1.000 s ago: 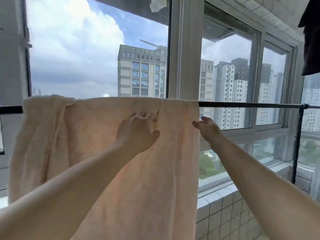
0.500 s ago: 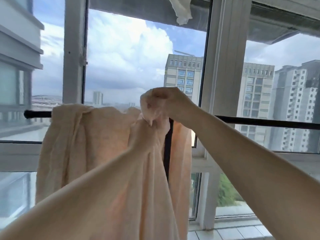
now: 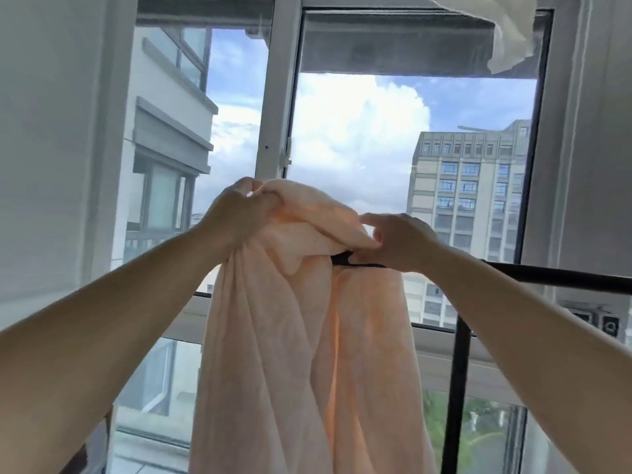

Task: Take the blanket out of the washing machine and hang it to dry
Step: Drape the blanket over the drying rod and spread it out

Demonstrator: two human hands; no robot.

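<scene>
Now bunched into a thick hanging bundle rather than spread flat along the rail as a second ago, with both hands moved up to its top and the view swung left toward the open window.

Left hand (image 3: 239,208): gripping, fingers curled round the raised upper fold of the peach blanket (image 3: 301,336), lifting that fold above rail height. Right hand (image 3: 398,242): pinching the blanket's edge between thumb and fingers just where the cloth is crossing the black drying rail (image 3: 547,277), knuckles sitting right over the bar. Both forearms reaching in from the lower corners, bare, meeting at the bundle.

Blanket draping over the rail at its left end, falling in long vertical folds down past the bottom edge, glowing orange where daylight is passing through the middle fold. Whether the far half is hanging equally behind the bar: cannot tell.

Rail running off to the right, standing on a black upright post (image 3: 456,398) just right of the cloth.

Beyond, a white window frame (image 3: 273,97) standing behind the left hand, glass on both sides showing clouds and sky. Grey apartment block (image 3: 468,186) showing through the right pane, behind the right hand. Pale cloth (image 3: 509,32) dangling at the upper right corner. White wall (image 3: 44,131) filling the left side.
</scene>
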